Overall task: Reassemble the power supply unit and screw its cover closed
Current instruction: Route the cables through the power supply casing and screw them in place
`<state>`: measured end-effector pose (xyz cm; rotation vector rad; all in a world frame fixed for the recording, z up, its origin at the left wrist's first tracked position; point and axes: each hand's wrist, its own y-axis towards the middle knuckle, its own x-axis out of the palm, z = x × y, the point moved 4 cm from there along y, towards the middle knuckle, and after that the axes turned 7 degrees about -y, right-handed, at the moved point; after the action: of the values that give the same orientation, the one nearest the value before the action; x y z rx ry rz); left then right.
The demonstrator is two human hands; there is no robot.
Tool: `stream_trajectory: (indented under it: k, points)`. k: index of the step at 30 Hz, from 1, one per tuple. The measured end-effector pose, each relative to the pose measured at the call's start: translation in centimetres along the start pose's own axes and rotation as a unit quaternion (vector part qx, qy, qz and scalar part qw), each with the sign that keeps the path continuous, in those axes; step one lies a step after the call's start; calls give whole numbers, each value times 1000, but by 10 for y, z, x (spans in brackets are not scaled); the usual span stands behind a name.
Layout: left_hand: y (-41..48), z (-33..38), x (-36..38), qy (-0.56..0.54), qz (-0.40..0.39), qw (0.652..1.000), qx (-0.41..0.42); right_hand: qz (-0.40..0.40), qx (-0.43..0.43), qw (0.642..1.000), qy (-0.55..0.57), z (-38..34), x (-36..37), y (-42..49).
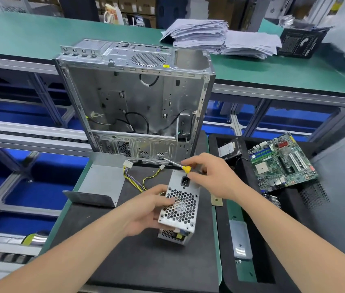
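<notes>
Cover [101, 182] left of supply unit [179, 205]

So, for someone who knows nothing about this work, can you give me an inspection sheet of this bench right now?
Surface: black mat on a green bench.
Job's things: power supply unit lifted at a tilt; its grey cover lies apart to the left, not fitted.
Clutter: motherboard and hard drive on the tray to the right.
Grippers: left hand grips the unit; right hand holds a yellow-handled screwdriver above it.
Cables: yellow and black wire bundle trails across the mat.
Surroundings: open computer case stands behind; paper stacks on the far bench.
</notes>
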<state>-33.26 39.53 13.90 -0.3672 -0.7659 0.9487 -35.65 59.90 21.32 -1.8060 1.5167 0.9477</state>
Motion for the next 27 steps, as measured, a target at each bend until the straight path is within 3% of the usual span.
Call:
stream_trajectory:
  k: [5,13,20,27]
  points:
    - [-3,4,-7,-18,-37,999,-24,78,36,981,173,0,-10,-5]
    - [0,7,-9,-63,-50,995,-54,171,15,933,317,-4,-28,-11]
    - [0,10,-9,-56,-48,995,-64,176,-39,966,188,-32,-28,-11]
    - [0,8,-10,-57,-54,995,-64,161,-58,973,152,-47,-23,-11]
